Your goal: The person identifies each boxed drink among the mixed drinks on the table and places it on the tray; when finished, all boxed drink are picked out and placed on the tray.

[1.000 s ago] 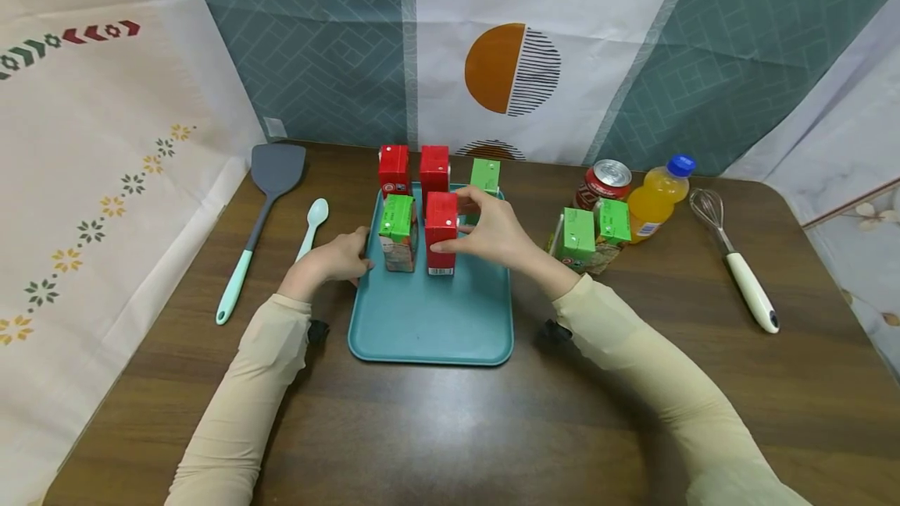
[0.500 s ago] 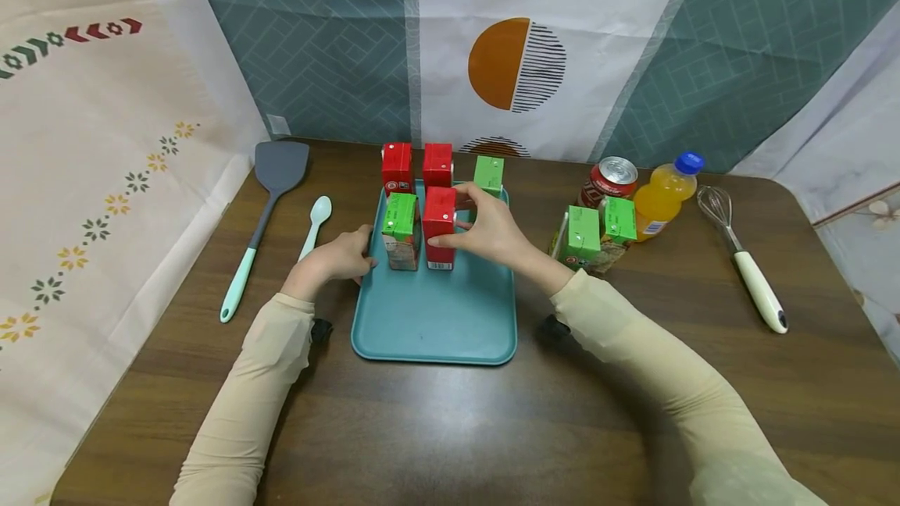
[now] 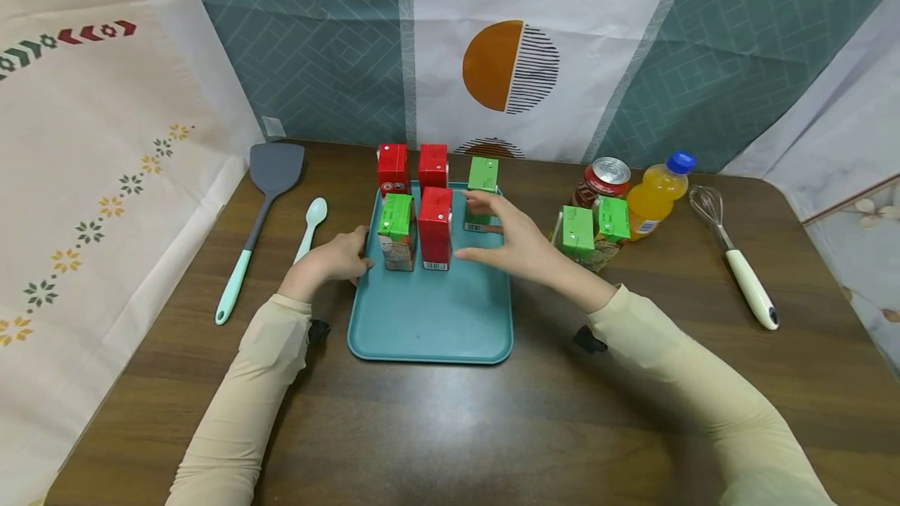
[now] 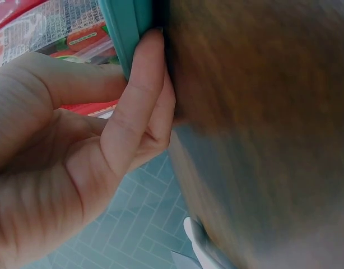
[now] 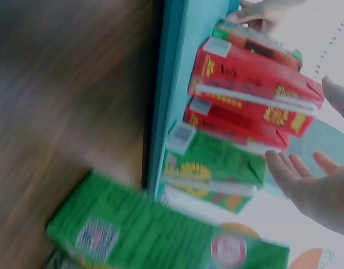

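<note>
My left hand pinches the left rim of a teal tray; in the left wrist view the thumb lies against the inside of the tray's rim and the fingers against its outside. My right hand is spread just right of the front red juice box, with a gap between them and nothing in its grasp. Left of that box stands a juice box with a green top. Behind them on the tray are two red juice boxes and, at right, a green one, partly behind my right fingers.
Two green juice boxes, a cola can and a bottle of orange drink stand right of the tray. A whisk lies farther right. At left lie a spatula and a mint spoon.
My right hand has let go of the front red juice box and drawn back to the right, its fingers spreading. The box stays upright on the tray; my left hand keeps its place.
</note>
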The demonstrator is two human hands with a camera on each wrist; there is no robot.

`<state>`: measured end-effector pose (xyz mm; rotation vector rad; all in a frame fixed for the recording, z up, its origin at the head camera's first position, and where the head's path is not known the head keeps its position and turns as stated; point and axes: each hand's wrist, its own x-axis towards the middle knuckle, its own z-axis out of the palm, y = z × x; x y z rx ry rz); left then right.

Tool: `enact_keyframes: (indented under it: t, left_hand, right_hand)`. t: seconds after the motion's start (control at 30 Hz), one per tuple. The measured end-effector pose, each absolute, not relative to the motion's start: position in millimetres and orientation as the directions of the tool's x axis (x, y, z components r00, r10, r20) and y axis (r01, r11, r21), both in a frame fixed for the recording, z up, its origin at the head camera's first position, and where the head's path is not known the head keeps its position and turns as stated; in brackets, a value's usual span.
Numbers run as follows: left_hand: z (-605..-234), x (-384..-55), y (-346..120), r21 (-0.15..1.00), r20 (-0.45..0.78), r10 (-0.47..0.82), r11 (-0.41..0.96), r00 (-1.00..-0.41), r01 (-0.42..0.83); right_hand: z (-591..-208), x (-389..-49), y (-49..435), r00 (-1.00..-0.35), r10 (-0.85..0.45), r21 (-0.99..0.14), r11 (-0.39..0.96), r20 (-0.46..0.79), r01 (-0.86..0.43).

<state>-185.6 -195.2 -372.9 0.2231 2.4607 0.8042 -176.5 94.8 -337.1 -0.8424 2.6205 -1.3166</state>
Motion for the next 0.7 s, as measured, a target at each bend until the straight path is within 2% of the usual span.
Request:
enact_keyframes:
  t: [0.13,0.37,0.7]
  left_hand:
    - [-373,-186,-196,0.587,-0.446,0.310,0.810,-0.840,-0.012]
    - [-372,-186,-197,0.581,-0.444,0.306,0.814,-0.842,-0.011]
    - [-373,-187,-195,0.588,-0.448,0.312,0.809,-0.838,-0.014]
  right_hand:
    - [-330,-170,120,-0.829,-0.524,-0.745,0.469,0.198,-0.474]
    - [-317,-167,175,-0.845,-0.505,-0.763,0.474,0.173,-0.440]
    - [-317,-164,237,-0.893,-0.357,-0.691,0.573,0.274,-0.441]
